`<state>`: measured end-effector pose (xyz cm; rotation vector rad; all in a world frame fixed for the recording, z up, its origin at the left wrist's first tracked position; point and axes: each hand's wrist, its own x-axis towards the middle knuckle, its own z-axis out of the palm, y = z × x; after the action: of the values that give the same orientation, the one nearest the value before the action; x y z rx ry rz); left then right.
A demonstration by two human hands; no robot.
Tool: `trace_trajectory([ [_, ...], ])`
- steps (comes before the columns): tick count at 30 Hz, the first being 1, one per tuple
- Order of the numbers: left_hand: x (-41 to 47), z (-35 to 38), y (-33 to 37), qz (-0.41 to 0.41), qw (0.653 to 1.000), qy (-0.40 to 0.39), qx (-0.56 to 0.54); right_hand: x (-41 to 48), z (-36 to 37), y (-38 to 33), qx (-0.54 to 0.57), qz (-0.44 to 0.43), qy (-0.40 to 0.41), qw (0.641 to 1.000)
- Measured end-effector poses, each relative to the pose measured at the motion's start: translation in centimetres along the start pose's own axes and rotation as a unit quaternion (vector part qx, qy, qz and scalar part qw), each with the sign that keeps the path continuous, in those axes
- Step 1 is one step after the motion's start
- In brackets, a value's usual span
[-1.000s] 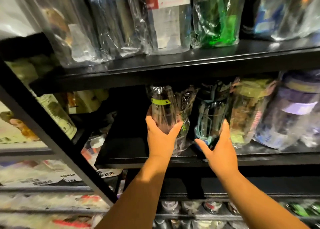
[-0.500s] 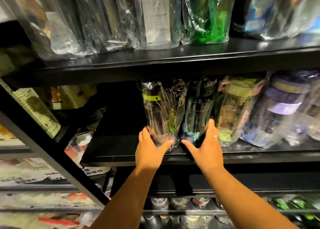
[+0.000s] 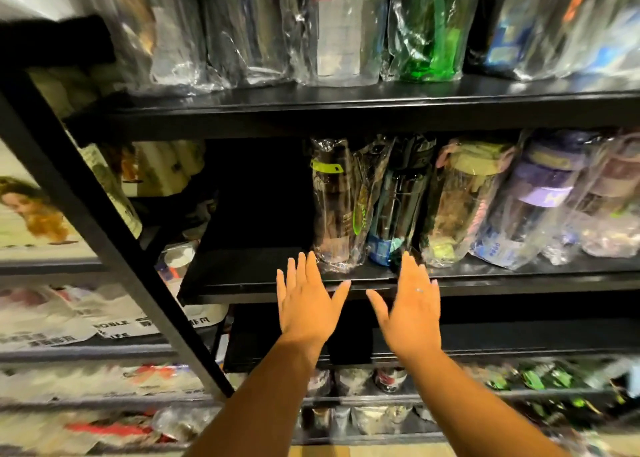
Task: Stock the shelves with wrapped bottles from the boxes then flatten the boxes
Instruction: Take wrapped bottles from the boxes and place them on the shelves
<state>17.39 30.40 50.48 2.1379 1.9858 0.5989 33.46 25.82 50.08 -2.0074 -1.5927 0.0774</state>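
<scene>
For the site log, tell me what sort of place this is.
Probably a shop or its stockroom: black shelves hold rows of wrapped bottles, several tiers high, and printed packages lie stacked at left.

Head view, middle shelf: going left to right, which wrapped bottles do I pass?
Bare stretch of the middle shelf → lime-banded dark bottle → black bottle with blue base → olive-lidded bottle → purple-banded bottle; further right the wraps overlap, order unclear.
</scene>
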Motion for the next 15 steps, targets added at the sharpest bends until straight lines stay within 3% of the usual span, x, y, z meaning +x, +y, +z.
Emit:
trace_trajectory([
  [1, -1.6, 0.6, -0.8, 0.036, 0.999, 0.021, 0.026, -2.3, 0.8, 0.4, -0.043, -0.008, -0.003, 0.999],
  [4, -7.3, 3.6, -3.2, 0.112, 0.991, 0.032, 0.065, -10.1, 3.4, 3.4, -0.106, 0.025, -0.117, 0.987],
  [8, -15.5, 8.5, -6.6, 0.128, 0.984, -0.098, 0.080, -20.2, 4.4, 9.3, -0.208, 0.124, -0.264, 0.934],
  [11, -19.9, 9.9, -7.4, 0.131, 0.970, -0.184, 0.085, -22.9, 2.6, 12.5, -0.231, 0.156, -0.305, 0.911],
  [15, -22.7, 10.3, -6.0, 0.111, 0.963, -0.228, 0.091, -23.6, 0.7, 15.3, -0.226, 0.168, -0.300, 0.911],
])
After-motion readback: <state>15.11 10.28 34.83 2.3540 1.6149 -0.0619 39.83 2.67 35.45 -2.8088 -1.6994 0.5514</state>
